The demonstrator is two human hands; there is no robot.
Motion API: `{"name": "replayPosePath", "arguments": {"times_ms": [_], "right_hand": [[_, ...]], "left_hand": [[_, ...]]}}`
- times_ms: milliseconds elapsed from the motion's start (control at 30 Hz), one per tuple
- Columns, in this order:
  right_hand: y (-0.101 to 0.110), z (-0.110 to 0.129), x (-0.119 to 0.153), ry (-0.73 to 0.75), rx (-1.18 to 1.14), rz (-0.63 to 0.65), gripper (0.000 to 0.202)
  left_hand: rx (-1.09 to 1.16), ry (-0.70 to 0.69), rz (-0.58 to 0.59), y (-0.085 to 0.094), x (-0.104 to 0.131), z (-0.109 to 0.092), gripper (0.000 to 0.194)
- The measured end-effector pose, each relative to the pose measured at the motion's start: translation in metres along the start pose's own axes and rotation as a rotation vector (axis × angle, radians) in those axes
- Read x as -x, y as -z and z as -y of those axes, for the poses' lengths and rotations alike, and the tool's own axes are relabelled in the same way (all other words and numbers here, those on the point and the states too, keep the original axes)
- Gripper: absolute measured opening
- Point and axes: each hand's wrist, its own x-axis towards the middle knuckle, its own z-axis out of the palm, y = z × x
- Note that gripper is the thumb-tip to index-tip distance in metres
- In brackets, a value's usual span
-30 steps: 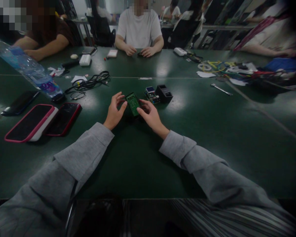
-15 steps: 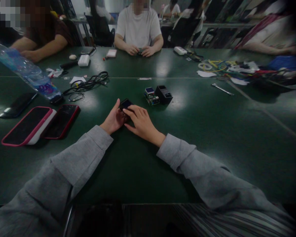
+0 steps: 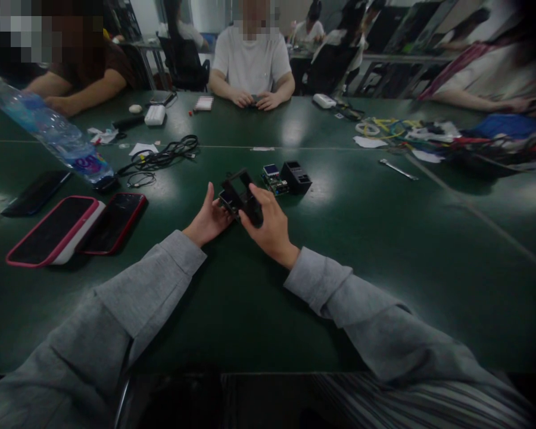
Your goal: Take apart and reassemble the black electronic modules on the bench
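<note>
My right hand [image 3: 270,223] grips a black plastic case cover [image 3: 239,180], an open frame tilted up between thumb and fingers. Just left of it, my left hand [image 3: 208,220] holds a small dark device [image 3: 227,201] that looks like a circuit board with a screen; the cover partly hides it, and my left thumb points up. Beyond the right hand, another circuit board [image 3: 274,182] with a small screen lies on the green table [image 3: 259,304]. A black box-shaped case [image 3: 296,177] with cutouts stands beside that board.
On the left are a pink-edged phone [image 3: 53,229], a red-edged phone [image 3: 116,223], a tilted plastic bottle [image 3: 53,128] and black cables [image 3: 165,154]. A wrench [image 3: 398,169] and a heap of wires [image 3: 429,134] lie to the right. A person in white [image 3: 252,59] sits opposite.
The black cover has come up off the device, in my right hand, and tilted upright. My left hand keeps the device. The view has shifted slightly.
</note>
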Motion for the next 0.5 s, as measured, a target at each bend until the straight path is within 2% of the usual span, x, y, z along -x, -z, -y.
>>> {"name": "replayPosePath", "arguments": {"times_ms": [100, 233, 400, 500], "right_hand": [[0.005, -0.008, -0.016, -0.046, 0.06, -0.121, 0.062], [-0.006, -0.034, -0.04, -0.137, 0.093, -0.201, 0.058], [-0.031, -0.067, -0.041, -0.135, 0.027, -0.112, 0.046], [-0.038, -0.076, -0.035, -0.191, -0.011, -0.031, 0.043]], "left_hand": [[0.172, 0.138, -0.024, -0.003, 0.001, -0.001, 0.064], [0.212, 0.133, -0.039, -0.007, 0.001, -0.002, 0.04], [0.423, 0.224, -0.099, -0.011, 0.004, -0.008, 0.021], [0.518, 0.25, -0.104, -0.011, 0.004, -0.011, 0.024]]}}
